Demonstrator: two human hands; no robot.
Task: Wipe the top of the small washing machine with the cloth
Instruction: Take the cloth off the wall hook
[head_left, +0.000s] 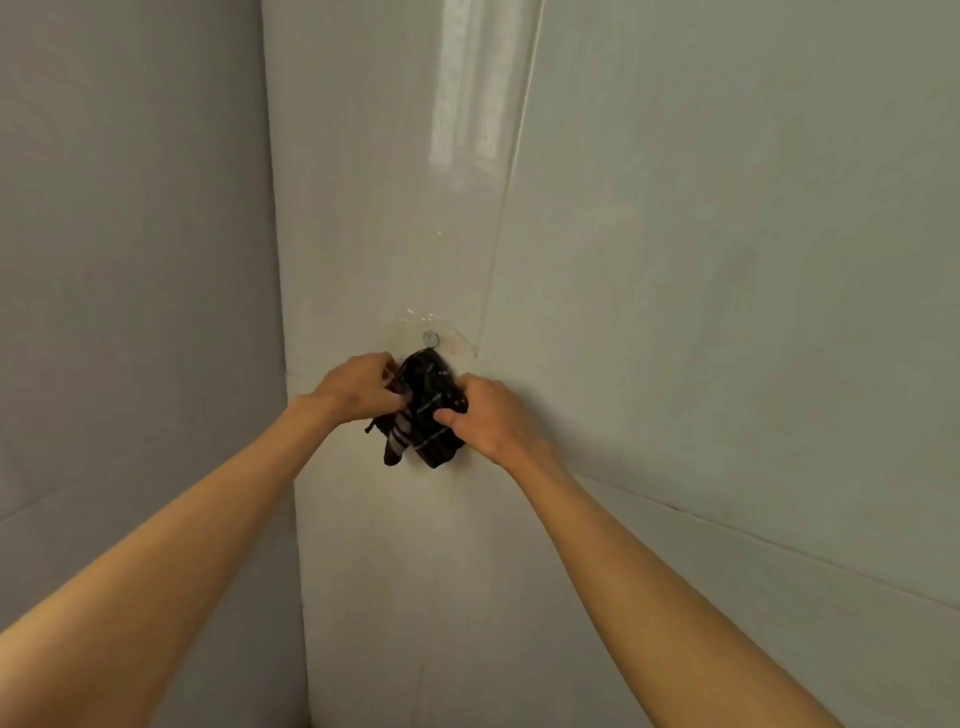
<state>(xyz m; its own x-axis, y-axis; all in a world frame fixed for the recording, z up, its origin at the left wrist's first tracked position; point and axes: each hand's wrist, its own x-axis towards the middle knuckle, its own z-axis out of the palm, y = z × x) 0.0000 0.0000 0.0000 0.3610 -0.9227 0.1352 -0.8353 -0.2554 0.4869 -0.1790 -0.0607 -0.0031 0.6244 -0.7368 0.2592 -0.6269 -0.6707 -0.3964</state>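
The dark cloth (426, 410) is gripped by both hands against the pale wall (374, 234), just under a clear suction hook (431, 339). The left hand (358, 387) pinches its left edge and the right hand (483, 418) its right edge, equally near. The cloth hangs downward. No washing machine is seen.

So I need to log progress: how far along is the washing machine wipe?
Nothing looks wiped yet. Both the left hand and right hand grip the dark cloth at a clear wall hook. No washing machine is in view, so the wiping remains.
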